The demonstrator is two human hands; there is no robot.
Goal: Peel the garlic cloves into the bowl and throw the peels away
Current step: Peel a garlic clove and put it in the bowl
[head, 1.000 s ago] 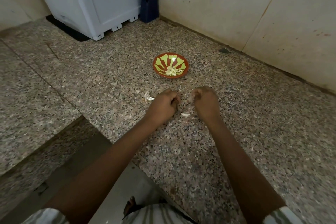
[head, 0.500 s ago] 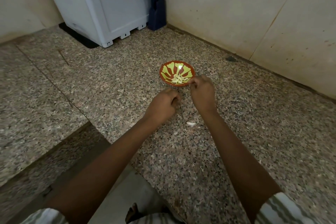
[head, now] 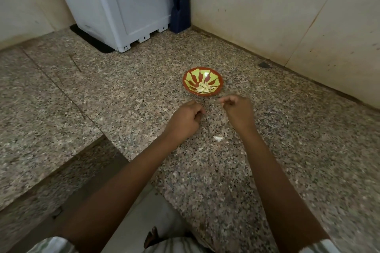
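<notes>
Left hand (head: 185, 122) and right hand (head: 239, 114) curled, contents indiscernible; risk: pale papery garlic peel (head: 218, 138) blends into speckled granite surface (head: 133, 92) and gets left behind.

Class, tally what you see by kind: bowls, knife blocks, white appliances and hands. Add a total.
Bowl: 1
Knife block: 1
White appliance: 1
Hands: 2, left hand and right hand
Total: 5
</notes>
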